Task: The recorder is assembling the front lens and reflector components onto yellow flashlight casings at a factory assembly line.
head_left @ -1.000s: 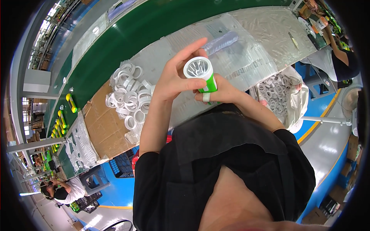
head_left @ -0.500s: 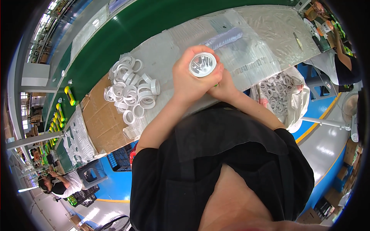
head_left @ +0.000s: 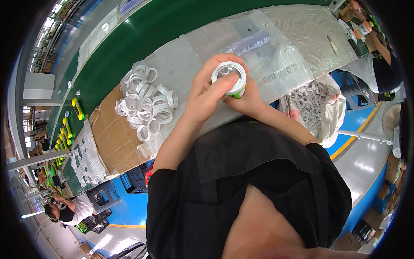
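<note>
Over the near edge of the bench, both hands hold a flashlight (head_left: 236, 90) with a white ring head, a shiny reflector and a bit of green body below. My left hand (head_left: 206, 88) is closed round the head, its thumb lying across the front face and its fingers behind the far rim. Lower down, my right hand (head_left: 249, 102) wraps the body, most of which it hides. To the left lies a loose heap of white rings (head_left: 148, 104). Beyond my hands rests a long row of thin clear discs (head_left: 246, 43).
A cloth bag (head_left: 337, 113) of white rings hangs by the bench at right. Yellow-green flashlights (head_left: 77, 108) line the green belt (head_left: 172, 21) at left. Cardboard (head_left: 114, 140) covers the bench's left part. Co-workers sit at far left and far right.
My left thumb has moved from the side of the head onto its front face. The flashlight has tilted and shifted slightly right, and its white rim and green body now show more.
</note>
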`<state>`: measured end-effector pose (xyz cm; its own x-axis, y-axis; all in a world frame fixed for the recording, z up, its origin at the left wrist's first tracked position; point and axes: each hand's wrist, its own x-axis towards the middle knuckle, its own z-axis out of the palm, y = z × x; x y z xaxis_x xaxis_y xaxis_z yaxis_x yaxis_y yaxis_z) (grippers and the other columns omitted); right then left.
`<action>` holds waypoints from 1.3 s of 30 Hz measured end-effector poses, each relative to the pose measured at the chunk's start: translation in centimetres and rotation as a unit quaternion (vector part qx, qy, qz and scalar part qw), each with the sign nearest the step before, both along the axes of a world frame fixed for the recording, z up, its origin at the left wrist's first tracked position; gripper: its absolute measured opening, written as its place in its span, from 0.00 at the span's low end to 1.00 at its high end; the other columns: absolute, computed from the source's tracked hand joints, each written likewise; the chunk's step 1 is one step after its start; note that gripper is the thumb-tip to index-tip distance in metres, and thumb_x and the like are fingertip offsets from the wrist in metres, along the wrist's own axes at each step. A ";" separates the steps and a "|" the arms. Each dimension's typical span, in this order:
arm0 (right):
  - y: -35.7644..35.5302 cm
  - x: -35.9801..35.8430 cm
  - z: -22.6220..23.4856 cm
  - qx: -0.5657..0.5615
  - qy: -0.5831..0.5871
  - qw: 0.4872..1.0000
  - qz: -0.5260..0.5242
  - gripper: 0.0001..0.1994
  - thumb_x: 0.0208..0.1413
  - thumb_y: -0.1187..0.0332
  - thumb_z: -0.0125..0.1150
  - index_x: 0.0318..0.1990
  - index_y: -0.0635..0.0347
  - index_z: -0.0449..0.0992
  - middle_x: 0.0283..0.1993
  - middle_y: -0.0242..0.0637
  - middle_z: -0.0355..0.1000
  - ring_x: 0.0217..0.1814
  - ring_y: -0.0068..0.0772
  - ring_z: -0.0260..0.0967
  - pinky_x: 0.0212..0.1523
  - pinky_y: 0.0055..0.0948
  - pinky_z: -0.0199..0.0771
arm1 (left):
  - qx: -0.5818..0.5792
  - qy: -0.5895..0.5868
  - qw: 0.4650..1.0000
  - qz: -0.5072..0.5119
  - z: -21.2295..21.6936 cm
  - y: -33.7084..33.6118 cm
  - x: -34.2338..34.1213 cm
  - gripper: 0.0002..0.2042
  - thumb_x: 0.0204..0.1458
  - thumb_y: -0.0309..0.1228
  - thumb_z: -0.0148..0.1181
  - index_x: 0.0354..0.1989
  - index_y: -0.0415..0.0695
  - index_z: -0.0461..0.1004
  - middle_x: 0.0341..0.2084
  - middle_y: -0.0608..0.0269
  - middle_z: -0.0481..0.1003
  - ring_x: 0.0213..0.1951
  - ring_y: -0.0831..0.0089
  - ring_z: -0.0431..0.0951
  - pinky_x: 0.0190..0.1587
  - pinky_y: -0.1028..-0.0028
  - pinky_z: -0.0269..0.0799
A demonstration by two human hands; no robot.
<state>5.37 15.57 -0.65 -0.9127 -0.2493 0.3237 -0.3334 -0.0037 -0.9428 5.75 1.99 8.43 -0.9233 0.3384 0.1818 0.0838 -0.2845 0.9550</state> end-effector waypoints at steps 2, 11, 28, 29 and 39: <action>-0.1 -0.1 -0.1 -0.014 0.019 1.000 -0.012 0.20 0.43 0.71 0.70 0.46 0.60 0.74 0.40 0.40 0.77 0.44 0.37 0.77 0.43 0.33 0.75 | 0.003 0.000 1.000 -0.004 0.1 0.0 0.0 0.14 0.54 0.30 0.53 0.47 0.39 0.70 0.40 0.61 0.76 0.45 0.73 0.74 0.50 0.72 0.69; 0.1 0.0 0.4 0.009 0.012 1.000 0.015 0.24 0.43 0.77 0.66 0.51 0.60 0.70 0.49 0.37 0.73 0.52 0.31 0.72 0.48 0.31 0.73 | -0.016 0.002 1.000 -0.003 0.2 0.0 0.0 0.14 0.55 0.28 0.50 0.48 0.37 0.69 0.42 0.55 0.74 0.46 0.69 0.74 0.51 0.69 0.68; 1.3 0.1 1.8 -0.015 -0.063 0.990 0.125 0.22 0.44 0.67 0.72 0.48 0.57 0.74 0.44 0.37 0.75 0.47 0.31 0.73 0.48 0.32 0.73 | -0.023 0.019 0.993 -0.116 0.8 -1.3 -1.4 0.41 0.41 0.50 0.67 0.61 0.35 0.65 0.45 0.52 0.75 0.48 0.66 0.75 0.50 0.71 0.71; 1.4 0.1 1.8 0.000 -0.069 0.986 0.150 0.24 0.44 0.66 0.72 0.51 0.56 0.72 0.48 0.38 0.72 0.50 0.32 0.71 0.50 0.32 0.72 | -0.023 0.018 0.993 -0.116 0.7 -1.5 -1.5 0.41 0.41 0.50 0.67 0.61 0.35 0.65 0.45 0.52 0.75 0.48 0.66 0.75 0.50 0.71 0.71; 0.0 -0.1 0.0 -0.008 -0.001 0.999 0.034 0.17 0.45 0.66 0.71 0.42 0.61 0.75 0.34 0.36 0.76 0.38 0.31 0.74 0.39 0.32 0.73 | -0.045 0.094 0.993 0.057 -0.8 0.6 -0.1 0.20 0.44 0.20 0.66 0.47 0.37 0.69 0.46 0.50 0.75 0.49 0.61 0.78 0.50 0.66 0.75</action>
